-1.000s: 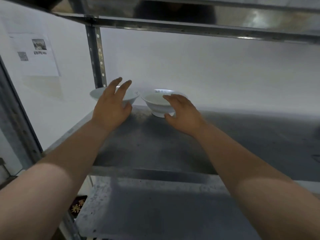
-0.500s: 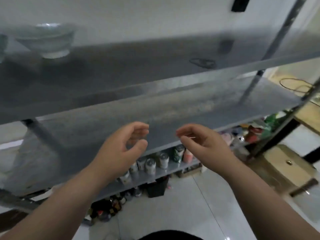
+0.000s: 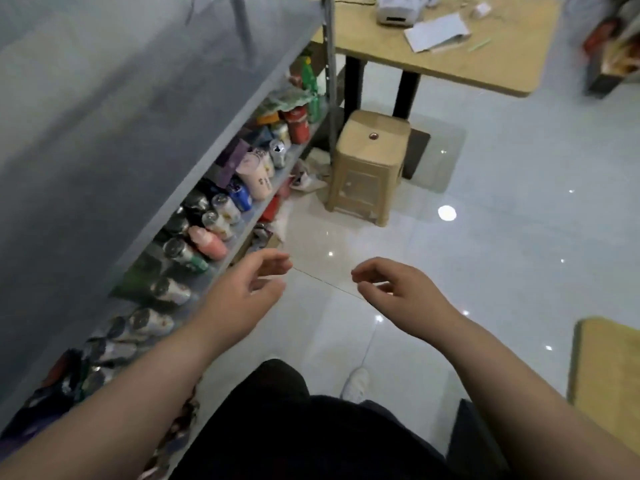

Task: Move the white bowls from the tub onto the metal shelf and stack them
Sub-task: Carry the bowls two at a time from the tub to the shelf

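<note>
No white bowls anywhere in view, and no tub either: impossible to say from here where they sit. Along the left of the frame, only the metal shelf (image 3: 104, 116), grey and blurred, with cans and bottles (image 3: 214, 220) crowded on a lower board beneath it. At upper centre, a beige stool (image 3: 370, 161); behind it, at upper right, a wooden surface (image 3: 467, 57) strewn with papers.

Left grip (image 3: 242, 296): empty, fingers loosely curled and apart from the thumb, low in the middle of the frame above the pale tiled floor (image 3: 502, 220). Right grip (image 3: 405, 289): just to its right, likewise slack, fingers bent, clamped on nothing. Near each other, not touching.

As for handling, judged from the task wording alone: probably glazed ceramic, so stiff, smooth, weighty for the size, and quick to chip against hard metal. Possibly slick if wet from the tub. Best taken one per grip, thumb hooked over the rim and fingers spread under the curved wall towards the foot. Better not pinched by the rim edge alone. Best set down gently, foot first, then nested dead centre, keeping each one level so as not to knock glaze on glaze.
</note>
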Action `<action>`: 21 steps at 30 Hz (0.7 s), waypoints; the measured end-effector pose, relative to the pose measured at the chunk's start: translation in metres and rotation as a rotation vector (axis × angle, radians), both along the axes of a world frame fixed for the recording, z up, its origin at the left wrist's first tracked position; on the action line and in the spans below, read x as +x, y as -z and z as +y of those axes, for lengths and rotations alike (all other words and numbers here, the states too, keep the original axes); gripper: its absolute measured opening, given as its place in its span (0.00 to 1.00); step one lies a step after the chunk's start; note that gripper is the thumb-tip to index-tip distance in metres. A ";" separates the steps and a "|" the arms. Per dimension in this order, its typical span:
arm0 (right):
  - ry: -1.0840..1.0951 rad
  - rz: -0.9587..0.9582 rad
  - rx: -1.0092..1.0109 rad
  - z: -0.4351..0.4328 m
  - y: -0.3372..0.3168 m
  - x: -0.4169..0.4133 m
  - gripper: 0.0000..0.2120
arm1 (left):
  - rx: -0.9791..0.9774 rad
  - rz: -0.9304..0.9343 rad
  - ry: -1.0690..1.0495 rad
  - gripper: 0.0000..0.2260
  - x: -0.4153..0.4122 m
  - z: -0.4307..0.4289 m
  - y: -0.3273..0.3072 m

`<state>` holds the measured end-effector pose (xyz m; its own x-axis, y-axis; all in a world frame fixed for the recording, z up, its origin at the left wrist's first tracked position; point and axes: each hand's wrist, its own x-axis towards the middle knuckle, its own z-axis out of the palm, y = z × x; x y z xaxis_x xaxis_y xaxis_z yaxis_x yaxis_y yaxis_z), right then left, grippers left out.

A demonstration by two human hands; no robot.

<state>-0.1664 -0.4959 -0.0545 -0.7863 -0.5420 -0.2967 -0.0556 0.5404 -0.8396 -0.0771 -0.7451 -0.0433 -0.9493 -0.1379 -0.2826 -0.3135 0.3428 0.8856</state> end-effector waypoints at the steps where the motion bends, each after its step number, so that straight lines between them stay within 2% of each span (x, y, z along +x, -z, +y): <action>1: 0.049 0.003 0.015 0.017 0.002 0.001 0.08 | 0.002 -0.004 0.077 0.18 -0.016 0.009 0.000; 6: 0.280 0.002 0.077 0.073 -0.002 0.016 0.09 | -0.009 -0.003 0.471 0.15 -0.088 0.052 0.000; 11: 0.580 -0.038 0.095 0.086 -0.010 0.063 0.09 | 0.005 -0.013 0.903 0.16 -0.134 0.091 0.000; 14: 0.833 -0.061 0.083 0.076 -0.002 0.106 0.09 | 0.026 -0.003 1.115 0.17 -0.139 0.115 0.004; 19: 1.462 -0.057 -0.104 0.052 0.016 0.185 0.09 | 0.033 -0.041 1.354 0.14 -0.111 0.158 0.019; 21: 1.555 -0.091 -0.145 0.054 0.021 0.215 0.09 | 0.020 -0.037 1.419 0.15 -0.092 0.180 0.022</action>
<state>0.0488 -0.4418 -0.0751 -0.5634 0.7273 -0.3918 0.5109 -0.0660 -0.8571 -0.1690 -0.5654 -0.0656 -0.2689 0.9152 -0.3002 0.2581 0.3688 0.8930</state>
